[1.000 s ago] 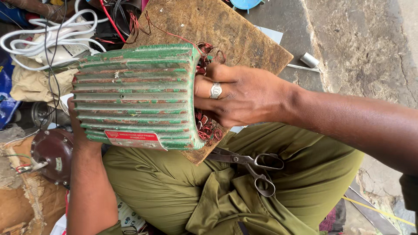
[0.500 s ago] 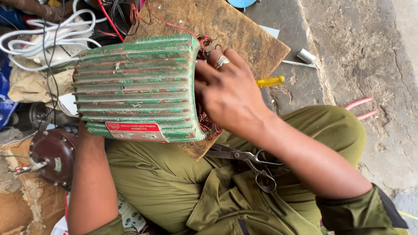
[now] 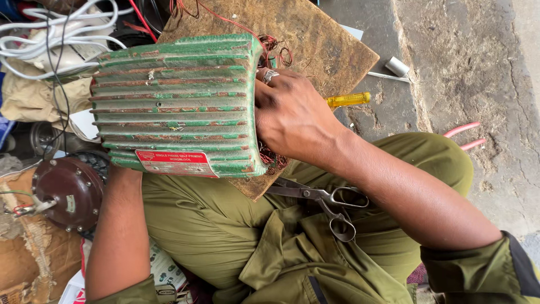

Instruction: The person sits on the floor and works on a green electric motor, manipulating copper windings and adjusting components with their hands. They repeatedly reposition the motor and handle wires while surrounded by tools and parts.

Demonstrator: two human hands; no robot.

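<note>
in the head view, the right hand (image 3: 292, 115) lay flat, fingers spread, pressed on the open end of the green ribbed motor casing (image 3: 177, 104), over copper windings (image 3: 273, 160). the left hand was hidden behind the casing; its grip could not be told. scissors (image 3: 326, 200) lay just below the right wrist, a yellow screwdriver (image 3: 349, 100) just beyond it on the wooden board (image 3: 315, 39).

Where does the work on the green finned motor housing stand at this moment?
Done: the green motor housing lies open-ended on the wooden board, copper windings exposed. In hand: the right hand presses on that winding end; the left hand is hidden behind the housing. Left: scissors and the yellow-handled screwdriver lie unused.
</note>
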